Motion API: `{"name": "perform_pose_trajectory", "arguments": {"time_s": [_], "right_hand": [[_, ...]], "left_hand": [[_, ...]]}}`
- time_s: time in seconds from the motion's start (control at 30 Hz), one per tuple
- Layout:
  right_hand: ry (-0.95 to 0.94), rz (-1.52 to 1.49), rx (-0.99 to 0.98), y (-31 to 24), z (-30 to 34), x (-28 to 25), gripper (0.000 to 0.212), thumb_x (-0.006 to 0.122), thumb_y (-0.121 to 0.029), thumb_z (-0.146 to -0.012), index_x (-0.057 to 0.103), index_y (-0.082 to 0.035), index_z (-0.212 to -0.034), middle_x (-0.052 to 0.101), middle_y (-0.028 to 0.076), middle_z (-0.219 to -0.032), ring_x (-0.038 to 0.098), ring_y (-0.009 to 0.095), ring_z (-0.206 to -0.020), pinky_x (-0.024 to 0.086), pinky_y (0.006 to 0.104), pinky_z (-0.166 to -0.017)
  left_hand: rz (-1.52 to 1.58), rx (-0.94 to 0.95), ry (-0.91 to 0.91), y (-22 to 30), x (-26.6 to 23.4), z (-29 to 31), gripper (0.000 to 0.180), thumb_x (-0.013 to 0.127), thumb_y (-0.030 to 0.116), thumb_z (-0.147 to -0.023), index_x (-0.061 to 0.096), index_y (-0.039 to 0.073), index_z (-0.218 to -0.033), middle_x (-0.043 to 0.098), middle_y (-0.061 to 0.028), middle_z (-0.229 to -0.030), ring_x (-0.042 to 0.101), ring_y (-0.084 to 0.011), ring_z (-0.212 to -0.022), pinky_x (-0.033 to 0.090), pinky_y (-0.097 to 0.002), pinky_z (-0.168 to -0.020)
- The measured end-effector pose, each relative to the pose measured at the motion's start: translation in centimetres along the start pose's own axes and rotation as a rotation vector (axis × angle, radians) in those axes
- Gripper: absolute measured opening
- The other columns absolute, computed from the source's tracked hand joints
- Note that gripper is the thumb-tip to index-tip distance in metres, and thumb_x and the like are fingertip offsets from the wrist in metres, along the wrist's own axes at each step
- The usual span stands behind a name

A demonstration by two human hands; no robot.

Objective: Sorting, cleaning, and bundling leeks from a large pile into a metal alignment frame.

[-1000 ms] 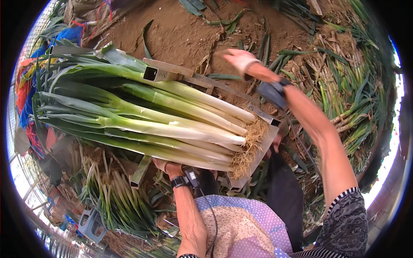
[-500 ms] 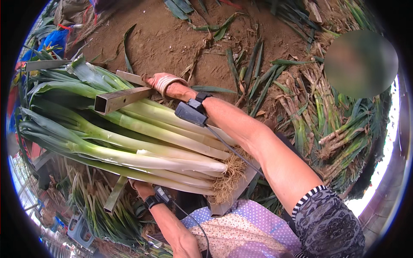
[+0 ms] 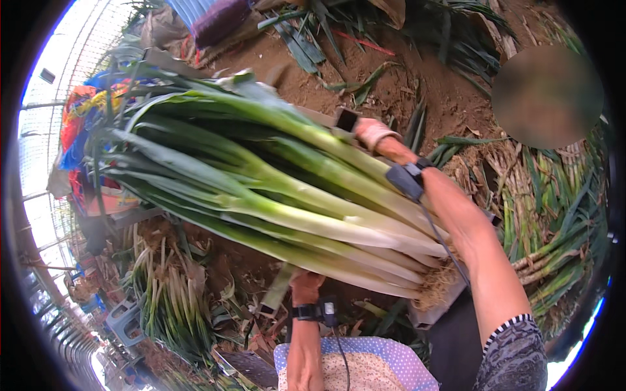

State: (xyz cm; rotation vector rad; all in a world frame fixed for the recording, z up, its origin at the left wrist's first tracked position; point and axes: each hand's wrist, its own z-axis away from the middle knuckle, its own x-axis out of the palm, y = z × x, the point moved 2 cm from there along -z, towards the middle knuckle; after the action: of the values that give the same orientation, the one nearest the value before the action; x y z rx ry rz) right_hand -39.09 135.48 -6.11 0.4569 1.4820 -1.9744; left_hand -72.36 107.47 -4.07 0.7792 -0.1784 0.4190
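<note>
A thick bundle of leeks [image 3: 326,212] lies slanting before me, green tops at the far left, white stems and a root tuft [image 3: 438,287] at the near right. It rests in a metal frame [image 3: 430,314]. On the far side, my right hand [image 3: 374,132], in a striped-cuff glove, is closed on a square metal bar [image 3: 347,119] whose open end faces me. Beneath the near edge of the bundle, my left hand [image 3: 306,285] is closed against another metal bar [image 3: 276,290]. The leeks partly hide its fingers.
More leeks [image 3: 176,300] are piled at the near left, beside a grey-blue plastic stool [image 3: 124,322]. Several leek bunches [image 3: 548,202] lie at the right. Loose leaves litter the brown soil [image 3: 261,72]. Coloured string [image 3: 81,124] hangs at the far left.
My view has shifted, so the bundle and both hands sit further right in the picture. The far metal bar, which lay across the leeks, has swung off them with my right hand.
</note>
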Motion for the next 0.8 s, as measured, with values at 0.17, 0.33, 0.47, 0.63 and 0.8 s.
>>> {"name": "perform_pose_trajectory", "arguments": {"time_s": [0.17,0.33,0.47,0.63,0.8], "right_hand": [[0.08,-0.066,-0.023,9.6,3.6,-4.5,0.029,0.043,-0.029,-0.087,0.057,-0.004,-0.093,0.058,0.015,-0.085,0.056,0.026,-0.078,0.043,0.0363,-0.071],[0.255,-0.548,-0.01,6.7,9.0,-7.4,0.04,0.055,-0.032,-0.082,0.059,0.001,-0.105,0.063,0.019,-0.102,0.061,0.026,-0.093,0.047,0.0357,-0.079],[0.26,-0.26,0.372,15.0,11.3,-11.0,0.062,0.055,-0.053,-0.078,0.054,-0.007,-0.119,0.059,0.016,-0.115,0.055,0.029,-0.109,0.041,0.0358,-0.092],[0.322,-0.406,0.539,12.4,19.2,-20.0,0.051,0.055,-0.045,-0.082,0.055,-0.011,-0.12,0.061,0.009,-0.105,0.058,0.022,-0.086,0.045,0.0312,-0.078],[0.639,0.209,0.452,15.3,43.7,-24.3,0.034,0.058,-0.01,-0.079,0.057,-0.01,-0.114,0.063,0.007,-0.092,0.059,0.021,-0.073,0.048,0.0324,-0.067]], "left_hand": [[-0.248,0.026,-0.184,-1.8,2.7,-1.3,0.041,0.058,0.037,-0.079,0.057,0.014,-0.113,0.063,-0.0054,-0.1,0.061,-0.0177,-0.089,0.052,-0.0314,-0.067],[-0.342,-0.273,0.122,1.2,9.0,-0.5,0.034,0.061,0.03,-0.083,0.056,0.012,-0.111,0.061,-0.0073,-0.08,0.06,-0.0212,-0.07,0.051,-0.0353,-0.06],[-1.448,0.009,-0.237,3.5,6.5,1.5,0.04,0.059,0.028,-0.082,0.052,0.01,-0.118,0.059,-0.0118,-0.103,0.058,-0.0257,-0.095,0.049,-0.0326,-0.077],[-2.436,-0.276,-0.351,17.0,-11.4,6.0,0.061,0.068,0.034,-0.07,0.048,0.015,-0.125,0.062,-0.0169,-0.105,0.057,-0.0311,-0.102,0.044,-0.039,-0.086],[-2.306,-0.62,-0.071,16.0,-7.4,12.8,0.066,0.068,0.055,-0.064,0.06,0.008,-0.109,0.062,-0.0188,-0.103,0.061,-0.0319,-0.093,0.047,-0.0412,-0.081]]}}
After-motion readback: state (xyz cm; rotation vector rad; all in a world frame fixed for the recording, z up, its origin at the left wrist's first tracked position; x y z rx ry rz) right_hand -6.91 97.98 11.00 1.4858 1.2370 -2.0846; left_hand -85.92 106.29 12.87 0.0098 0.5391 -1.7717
